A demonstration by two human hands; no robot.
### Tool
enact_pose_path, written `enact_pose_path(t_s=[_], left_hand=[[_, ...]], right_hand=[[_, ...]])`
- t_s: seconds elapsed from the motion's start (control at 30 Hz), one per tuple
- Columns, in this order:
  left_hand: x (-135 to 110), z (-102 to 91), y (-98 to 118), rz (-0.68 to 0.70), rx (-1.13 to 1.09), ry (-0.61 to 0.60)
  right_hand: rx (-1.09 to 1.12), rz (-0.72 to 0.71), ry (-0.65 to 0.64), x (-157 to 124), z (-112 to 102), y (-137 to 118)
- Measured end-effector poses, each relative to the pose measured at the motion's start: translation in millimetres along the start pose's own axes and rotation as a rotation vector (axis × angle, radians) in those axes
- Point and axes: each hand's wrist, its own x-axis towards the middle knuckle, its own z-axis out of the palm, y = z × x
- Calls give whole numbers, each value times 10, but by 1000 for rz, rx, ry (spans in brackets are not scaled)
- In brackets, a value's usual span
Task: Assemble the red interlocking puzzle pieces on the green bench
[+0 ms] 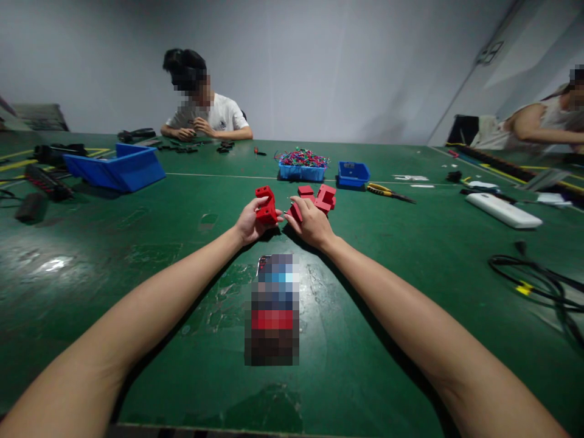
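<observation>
My left hand (250, 222) is closed around a red C-shaped plastic part (266, 207) with small holes in its faces, raised above the green table. Close by on the right, my right hand (312, 224) has its fingers bent, thumb and forefinger towards the left hand. Something small and shiny shows at these fingertips, too small to name. A red piece (295, 213) shows between thumb and forefinger; whether it is gripped or lies behind them I cannot tell. Just beyond the right hand, more red plastic parts (325, 198) lie grouped on the table, partly hidden by the fingers.
A phone-like object (272, 310), blurred out, lies between my forearms. Ahead stand a blue bin of coloured wires (302, 173) and a small blue bin (353, 175), with yellow-handled pliers (387, 192) beside it. A larger blue bin (121, 170) is left; black cables (542, 274) lie right. Two people sit beyond.
</observation>
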Motion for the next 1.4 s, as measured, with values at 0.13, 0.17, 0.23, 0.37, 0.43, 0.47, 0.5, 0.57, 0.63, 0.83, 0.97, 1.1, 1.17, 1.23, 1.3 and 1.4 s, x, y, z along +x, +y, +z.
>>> enact_pose_path(t_s=[0.13, 0.17, 0.23, 0.37, 0.43, 0.47, 0.5, 0.57, 0.63, 0.83, 0.97, 1.1, 1.17, 1.23, 1.3, 1.4], left_hand=[[4, -6, -20, 24, 23, 9], [2, -6, -23, 28, 28, 11], [-3, -4, -25, 26, 36, 14], [-13, 3, -20, 18, 42, 27], [-16, 8, -19, 11, 49, 35], [-16, 10, -18, 6, 53, 37], [-17, 11, -18, 1, 58, 37], [-17, 13, -17, -8, 62, 35], [-16, 12, -16, -17, 63, 30], [0, -3, -24, -17, 59, 19], [9, -11, -29, -26, 58, -2], [-1, 4, -30, -33, 83, 9], [-4, 11, -33, -35, 93, 12], [-2, 14, -37, -36, 95, 11], [4, 12, -41, -33, 97, 10], [9, 11, -44, -19, 102, 6]], right_hand=[[111, 27, 98, -15, 23, 13], [150, 29, 118, -17, 27, 16], [228, 62, 144, -15, 34, 20], [340, 200, 168, 11, 30, 29], [376, 279, 186, 20, 19, 35], [396, 327, 195, 20, 12, 37], [417, 380, 202, 14, 3, 38], [465, 489, 202, -13, -16, 28], [536, 576, 189, -52, -34, -1], [981, 715, 132, -124, -61, -192], [1102, 722, 124, -95, -76, -261], [1151, 771, 143, -57, -93, -249], [1183, 801, 160, -44, -96, -238], [1211, 819, 170, -35, -94, -232], [1236, 828, 179, -29, -90, -230], [1269, 849, 193, -24, -89, -235]])
